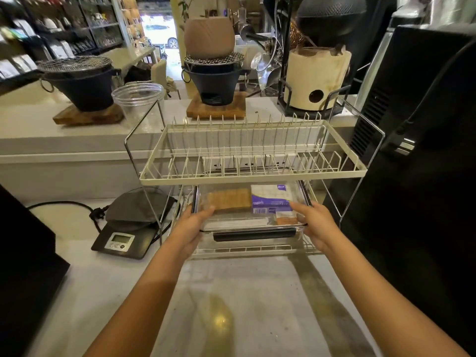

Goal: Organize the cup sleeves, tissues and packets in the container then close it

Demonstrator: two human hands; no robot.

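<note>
1. My left hand and right hand clasp the container by its two short sides.
2. It sits on the rack's lower shelf, holding cup sleeves and tissues.
3. It looks like rigid, slippery clear plastic, so I'd grip the rims firmly.

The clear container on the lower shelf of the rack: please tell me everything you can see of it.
The container is clear plastic, rectangular, with a dark handle or latch on its near side. It sits level on the rack's lower shelf. Brown cup sleeves and a purple-white tissue pack show inside. The left hand and right hand grip its sides.
</note>
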